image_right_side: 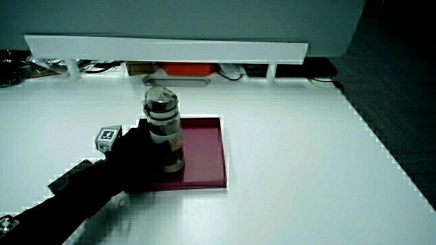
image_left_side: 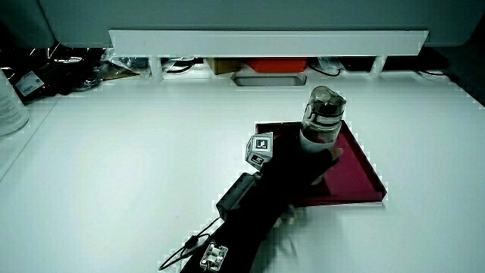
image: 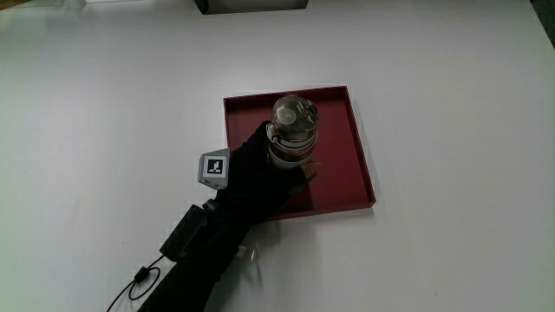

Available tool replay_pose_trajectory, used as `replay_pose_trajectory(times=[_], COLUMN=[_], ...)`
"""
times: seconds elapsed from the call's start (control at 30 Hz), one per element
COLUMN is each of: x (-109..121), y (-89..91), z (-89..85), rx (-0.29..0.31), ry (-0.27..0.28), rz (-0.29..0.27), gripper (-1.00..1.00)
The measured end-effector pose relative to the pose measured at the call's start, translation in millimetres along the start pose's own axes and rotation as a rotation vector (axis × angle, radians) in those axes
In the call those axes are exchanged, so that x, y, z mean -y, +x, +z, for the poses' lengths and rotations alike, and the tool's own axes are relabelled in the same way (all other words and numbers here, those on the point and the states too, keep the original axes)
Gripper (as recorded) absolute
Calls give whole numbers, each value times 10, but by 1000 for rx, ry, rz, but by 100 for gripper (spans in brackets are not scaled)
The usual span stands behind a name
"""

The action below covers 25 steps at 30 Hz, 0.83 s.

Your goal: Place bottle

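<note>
A clear bottle (image: 293,130) with a grey lid stands upright in the dark red tray (image: 355,147). It shows in both side views, bottle (image_left_side: 322,117) and bottle (image_right_side: 163,129), inside the tray (image_left_side: 356,171) (image_right_side: 208,146). The gloved hand (image: 260,169) wraps around the bottle's lower body from the side nearer the person, with the patterned cube (image: 212,169) on its back. The forearm runs from the tray's near edge toward the person. The hand (image_left_side: 299,163) (image_right_side: 139,153) hides the bottle's base.
A low white partition (image_left_side: 265,42) runs along the table's edge farthest from the person, with cables and an orange item under it. A white cylinder (image_left_side: 9,102) stands at the table's edge in a side view. A small connector (image_left_side: 214,255) lies beside the forearm.
</note>
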Motion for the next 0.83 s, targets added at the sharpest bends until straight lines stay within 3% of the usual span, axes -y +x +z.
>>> replay_pose_trajectory(times=[0.1, 0.17, 0.23, 0.27, 0.3, 0.33, 0.37, 0.47, 0.5, 0.6, 0.63, 0.67, 0.7, 0.73, 0.77, 0.83], x=[-9, 7, -8, -7, -20, -22, -28, -15, -23, -10, -2, 13, 19, 28, 35, 63], y=[-31, 5, -16, 9, 24, 66, 104, 186, 189, 320, 376, 423, 463, 502, 523, 602], z=[-5, 13, 53, 84, 109, 148, 188, 378, 444, 628, 685, 755, 813, 876, 926, 1029], rx=[20, 29, 33, 33, 58, 40, 58, 60, 27, -51, -33, -78, -63, -117, -102, -140], ry=[5, -12, -15, -37, -57, -88, -116, -186, -196, -264, -283, -293, -313, -319, -329, -344], rz=[-25, 10, 1, 22, -4, 2, -25, -38, -53, -22, -39, -20, -48, -39, -61, -78], gripper=[-56, -63, -70, -74, -78, -81, -85, -96, -100, -100, -100, -100, -100, -100, -100, -100])
